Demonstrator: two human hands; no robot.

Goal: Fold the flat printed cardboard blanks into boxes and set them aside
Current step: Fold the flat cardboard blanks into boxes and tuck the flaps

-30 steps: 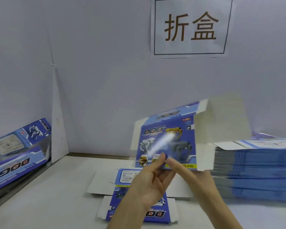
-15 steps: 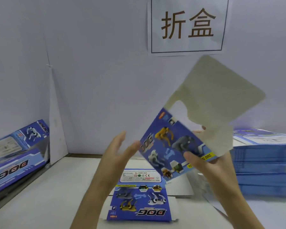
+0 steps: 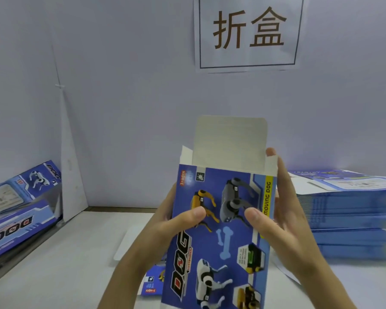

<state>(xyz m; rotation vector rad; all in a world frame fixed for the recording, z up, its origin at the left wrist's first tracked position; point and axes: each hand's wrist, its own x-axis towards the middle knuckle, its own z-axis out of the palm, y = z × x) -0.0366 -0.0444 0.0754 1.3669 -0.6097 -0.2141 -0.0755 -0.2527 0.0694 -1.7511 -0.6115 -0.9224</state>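
- Stack of flat blanks lay at right, just beside the held box.
- Printed box was upright in mid-air, centre, top flap open.
- Right hand gripped its right edge, thumb on front.
- Left hand gripped left edge likewise.

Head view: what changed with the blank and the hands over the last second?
The blank swung from tilted to upright, its top flap standing up. The left hand, which had let go, grips it again; the right hand kept hold. The stack of blanks, the flat blank on the table and the folded boxes at left stayed put.
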